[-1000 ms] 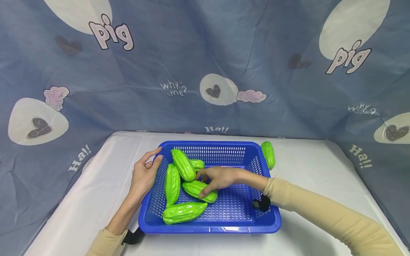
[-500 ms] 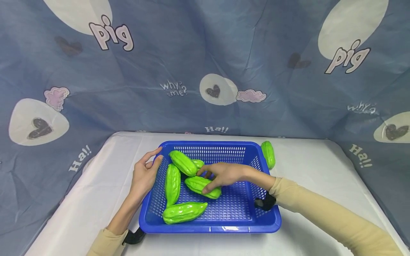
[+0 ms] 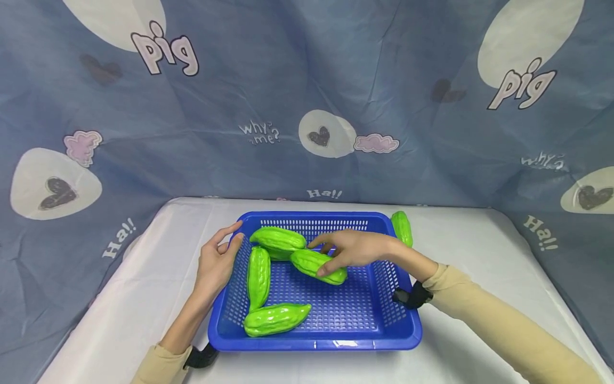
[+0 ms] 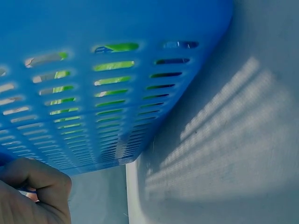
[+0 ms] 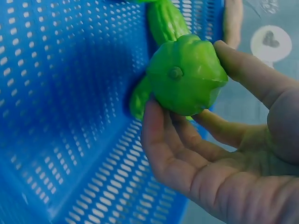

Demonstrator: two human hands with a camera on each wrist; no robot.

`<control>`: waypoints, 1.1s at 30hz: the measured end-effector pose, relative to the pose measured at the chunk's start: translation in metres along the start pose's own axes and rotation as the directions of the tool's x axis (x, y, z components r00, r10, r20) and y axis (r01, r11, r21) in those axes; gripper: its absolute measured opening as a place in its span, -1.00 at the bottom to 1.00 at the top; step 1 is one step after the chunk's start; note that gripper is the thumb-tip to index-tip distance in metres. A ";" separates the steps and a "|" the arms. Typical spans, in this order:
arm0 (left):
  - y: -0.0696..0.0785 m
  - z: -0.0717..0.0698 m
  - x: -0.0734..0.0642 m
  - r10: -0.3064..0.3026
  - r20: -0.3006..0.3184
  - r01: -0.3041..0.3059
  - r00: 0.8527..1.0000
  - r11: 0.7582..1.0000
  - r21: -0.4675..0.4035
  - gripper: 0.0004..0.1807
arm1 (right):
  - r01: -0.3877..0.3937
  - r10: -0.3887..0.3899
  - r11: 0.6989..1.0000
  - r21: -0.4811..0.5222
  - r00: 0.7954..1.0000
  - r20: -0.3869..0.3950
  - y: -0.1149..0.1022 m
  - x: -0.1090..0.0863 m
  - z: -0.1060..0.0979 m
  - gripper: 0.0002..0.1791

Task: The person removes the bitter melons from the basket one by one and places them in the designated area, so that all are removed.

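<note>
My left hand (image 3: 217,266) grips the left rim of a blue plastic basket (image 3: 268,344); in the left wrist view, its curled fingers (image 4: 51,186) show beside the slotted wall. Inside the basket my right hand (image 3: 355,248) pinches a glossy green bitter gourd (image 3: 309,261) between thumb and fingers. The right wrist view shows this gourd (image 5: 184,79) end-on, apart from the basket floor. Left of it, another gourd (image 3: 280,238) lies crosswise, partly covering one below. One gourd (image 3: 259,277) lies along the left wall, and one (image 3: 277,320) lies near the front.
A further gourd (image 3: 402,228) lies on the white tablecloth (image 3: 460,250), outside the basket's back right corner; my right forearm passes in front of its lower end. A blue printed curtain (image 3: 307,96) hangs behind the table.
My right hand has moved back and to the right with the bitter gourd. The gourd touching it has swung from slanting to crosswise. The left hand has stayed on the rim.
</note>
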State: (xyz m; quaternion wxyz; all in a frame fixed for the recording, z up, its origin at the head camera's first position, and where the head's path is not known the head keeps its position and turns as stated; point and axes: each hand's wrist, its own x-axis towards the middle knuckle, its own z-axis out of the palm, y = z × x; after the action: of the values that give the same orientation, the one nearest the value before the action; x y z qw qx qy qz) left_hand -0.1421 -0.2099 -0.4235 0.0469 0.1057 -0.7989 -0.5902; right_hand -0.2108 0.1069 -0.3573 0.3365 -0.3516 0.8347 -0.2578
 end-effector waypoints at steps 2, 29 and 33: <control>0.000 0.000 0.000 0.000 0.000 0.000 1.000 1.000 0.002 -0.55 | -0.002 0.002 1.000 0.017 1.000 -0.013 0.001 -0.005 -0.005 -0.24; -0.001 0.000 -0.001 0.005 0.000 -0.005 1.000 1.000 0.002 -0.53 | -0.038 0.096 0.940 0.340 0.983 -0.155 0.048 -0.055 -0.029 -0.23; -0.001 0.001 -0.001 0.000 -0.004 0.000 1.000 1.000 0.002 -0.54 | -0.066 0.135 0.934 0.351 0.976 -0.174 0.056 -0.063 -0.033 -0.23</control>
State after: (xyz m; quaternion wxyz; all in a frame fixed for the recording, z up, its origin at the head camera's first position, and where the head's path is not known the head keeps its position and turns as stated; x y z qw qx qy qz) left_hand -0.1416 -0.2095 -0.4244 0.0485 0.1070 -0.7995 -0.5891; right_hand -0.2256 0.1956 -0.3498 0.3220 -0.2172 0.8227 -0.4151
